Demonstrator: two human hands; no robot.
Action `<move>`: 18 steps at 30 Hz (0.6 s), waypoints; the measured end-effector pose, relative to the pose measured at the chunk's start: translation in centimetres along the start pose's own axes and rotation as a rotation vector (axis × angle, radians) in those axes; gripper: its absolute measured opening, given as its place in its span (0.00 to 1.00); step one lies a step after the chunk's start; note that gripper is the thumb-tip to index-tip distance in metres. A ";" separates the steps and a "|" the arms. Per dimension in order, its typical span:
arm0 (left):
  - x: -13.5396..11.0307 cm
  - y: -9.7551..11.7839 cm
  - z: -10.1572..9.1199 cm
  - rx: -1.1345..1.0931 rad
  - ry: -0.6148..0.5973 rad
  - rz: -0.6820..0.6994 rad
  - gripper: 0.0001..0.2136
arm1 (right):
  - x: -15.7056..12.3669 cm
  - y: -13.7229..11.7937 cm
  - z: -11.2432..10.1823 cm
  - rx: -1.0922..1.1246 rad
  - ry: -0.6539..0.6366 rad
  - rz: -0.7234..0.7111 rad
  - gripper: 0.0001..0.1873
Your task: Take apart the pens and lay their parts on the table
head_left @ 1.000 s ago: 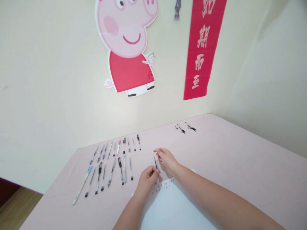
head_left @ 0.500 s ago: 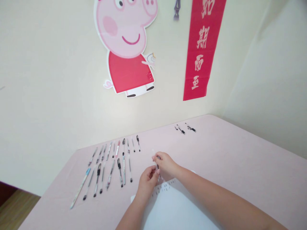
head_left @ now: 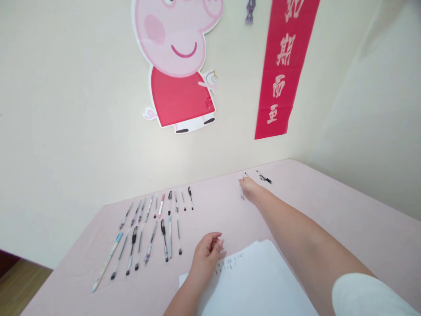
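My right hand [head_left: 249, 187] is stretched to the back of the table, its fingers closed on a slim, clear-barrelled pen [head_left: 242, 196] that is partly hidden. Just behind those fingers, the tip of a black pen part [head_left: 245, 174] shows. My left hand [head_left: 206, 254] rests by the upper left edge of the white paper [head_left: 253, 285], fingers loosely curled, thumb and forefinger apart, nothing between them. Small dark handwriting marks the top of the sheet.
Two rows of pens lie on the left, among them a blue-capped pen [head_left: 107, 263], a pink pen [head_left: 161, 205] and a black-capped pen [head_left: 164, 239]. A disassembled black pen [head_left: 264, 177] lies at the back right. The pink table [head_left: 329, 219] meets the wall behind.
Both hands were together on a pen above the paper. My right hand has carried it forward and right to the back, while my left hand let go and stayed near the paper.
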State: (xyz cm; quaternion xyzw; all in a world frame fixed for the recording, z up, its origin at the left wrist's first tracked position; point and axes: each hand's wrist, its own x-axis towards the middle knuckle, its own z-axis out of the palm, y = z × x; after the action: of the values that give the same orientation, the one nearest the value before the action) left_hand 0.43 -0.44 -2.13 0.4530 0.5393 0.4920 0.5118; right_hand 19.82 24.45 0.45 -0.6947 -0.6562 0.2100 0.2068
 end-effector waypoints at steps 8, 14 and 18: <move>0.0 0.0 -0.3 0.163 -0.042 0.048 0.17 | 2.9 0.5 0.4 -0.108 -0.115 0.056 0.16; -0.2 0.6 -0.3 0.207 -0.036 0.057 0.17 | 3.0 0.1 1.1 -0.183 -0.056 0.032 0.15; -0.3 0.9 -0.3 0.228 -0.036 0.056 0.16 | 2.4 0.0 1.2 -0.219 -0.005 0.027 0.16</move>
State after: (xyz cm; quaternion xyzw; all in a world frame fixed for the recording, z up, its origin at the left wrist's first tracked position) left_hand 0.17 -0.65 -1.19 0.5319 0.5696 0.4333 0.4527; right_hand 19.21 26.83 -0.57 -0.7215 -0.6661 0.1415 0.1253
